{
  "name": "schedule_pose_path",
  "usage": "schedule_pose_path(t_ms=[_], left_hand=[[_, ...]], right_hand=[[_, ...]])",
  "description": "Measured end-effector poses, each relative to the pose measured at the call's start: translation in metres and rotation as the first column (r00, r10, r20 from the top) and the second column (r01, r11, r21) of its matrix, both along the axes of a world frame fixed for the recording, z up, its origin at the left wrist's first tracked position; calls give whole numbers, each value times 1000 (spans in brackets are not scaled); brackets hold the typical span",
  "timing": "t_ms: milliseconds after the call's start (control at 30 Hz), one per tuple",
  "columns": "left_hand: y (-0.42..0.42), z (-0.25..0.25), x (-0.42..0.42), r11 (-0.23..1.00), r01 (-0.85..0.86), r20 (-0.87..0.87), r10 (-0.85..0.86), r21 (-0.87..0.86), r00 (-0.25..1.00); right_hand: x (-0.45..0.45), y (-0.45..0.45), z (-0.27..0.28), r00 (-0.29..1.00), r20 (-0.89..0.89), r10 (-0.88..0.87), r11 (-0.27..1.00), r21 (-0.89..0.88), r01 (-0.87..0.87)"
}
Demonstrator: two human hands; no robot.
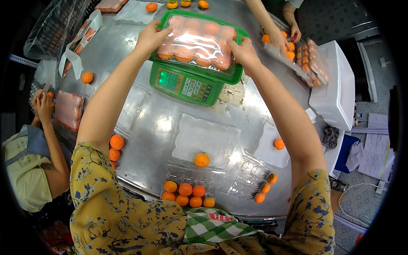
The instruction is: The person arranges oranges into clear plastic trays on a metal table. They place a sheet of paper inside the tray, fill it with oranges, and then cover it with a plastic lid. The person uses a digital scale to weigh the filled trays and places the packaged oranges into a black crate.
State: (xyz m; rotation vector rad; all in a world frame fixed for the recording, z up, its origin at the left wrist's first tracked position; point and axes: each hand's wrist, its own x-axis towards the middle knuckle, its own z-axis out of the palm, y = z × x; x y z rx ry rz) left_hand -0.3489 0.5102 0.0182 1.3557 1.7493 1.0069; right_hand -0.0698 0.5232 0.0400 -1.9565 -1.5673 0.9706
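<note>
My left hand (152,37) grips the left end of a clear plastic clamshell pack (197,44) of persimmons, its thumb on the lid. At the pack's right end is my right hand (244,54), thumb on the lid as well. The pack is over the green tray (240,36) of a digital scale (188,83) with a lit display and keypad; whether it rests fully on the tray is hard to tell. Nearer my body, an open clamshell (220,175) has several persimmons (185,189) in its cells. A single persimmon (202,160) sits on a white liner sheet (204,137).
Another open clamshell (247,180) lies right of centre. A co-worker's hands (277,38) handle fruit at upper right, near a white foam box (333,76). Another person's hands (43,103) work at left beside a filled pack (68,110). Loose persimmons (172,4) lie behind the scale.
</note>
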Motion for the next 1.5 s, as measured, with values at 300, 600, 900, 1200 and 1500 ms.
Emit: schedule_pose_path(t_ms=[300,600,900,1200,1500], left_hand=[[1,0,-1,997,-28,-51,32,72,998],[-1,3,-5,998,-15,-47,18,60,999],[0,-10,4,999,-27,43,29,-44,999],[-52,-31,-38,981,176,505,-109,-87,856],[-306,12,187,873,405,785,-43,-272,618]], right_hand=[[4,-4,8,996,-89,7,1000,7,-6],[4,-7,12,990,65,122,976,174,-131],[-7,-13,1,987,-161,15,999,32,-10],[14,-85,24,827,-526,-200,959,66,274],[181,-403,22,520,-705,-482,855,-246,457]])
